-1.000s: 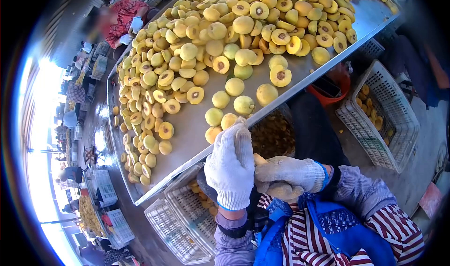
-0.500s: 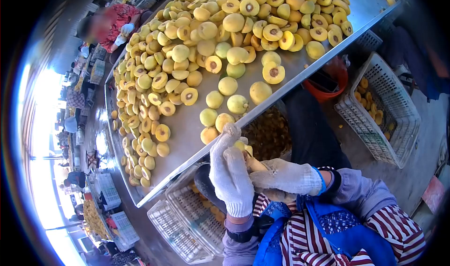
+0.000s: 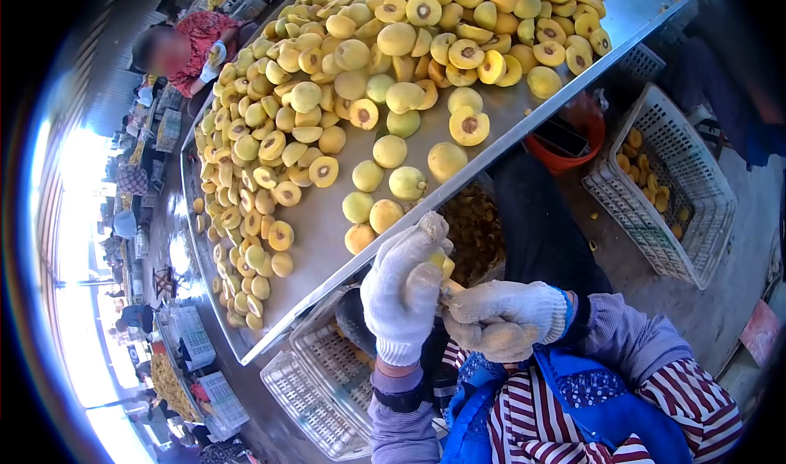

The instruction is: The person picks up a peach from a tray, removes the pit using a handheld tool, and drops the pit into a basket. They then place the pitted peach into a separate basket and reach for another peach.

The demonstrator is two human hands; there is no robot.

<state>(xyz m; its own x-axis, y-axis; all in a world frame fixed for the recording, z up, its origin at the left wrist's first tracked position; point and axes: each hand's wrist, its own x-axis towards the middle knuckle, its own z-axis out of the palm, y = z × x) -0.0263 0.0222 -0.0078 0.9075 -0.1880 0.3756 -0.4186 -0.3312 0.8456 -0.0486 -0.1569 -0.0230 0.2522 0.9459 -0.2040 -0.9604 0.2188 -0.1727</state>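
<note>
Both my hands wear white knitted gloves and meet just past the table's near edge. My left hand [image 3: 407,288] is closed around a yellow fruit piece [image 3: 443,263], mostly hidden by the fingers. Close on its right, my right hand [image 3: 508,315] is curled round a thin tool with a light handle [image 3: 452,286], which points at the fruit; the tool's tip is hidden. Halved yellow fruits with brown centres [image 3: 323,171] and whole ones [image 3: 408,182] lie on the metal table [image 3: 327,218] beyond my hands.
A white crate [image 3: 655,186] with some fruit and a red bucket [image 3: 577,141] stand at the right. More crates [image 3: 315,394] sit under the table's near edge. Dark pieces [image 3: 475,227] lie below my hands. A person in red [image 3: 205,42] is across the table.
My left hand has turned and its fingers have curled more around the fruit. My right hand has rotated, showing its curled fingers. The view has shifted slightly.
</note>
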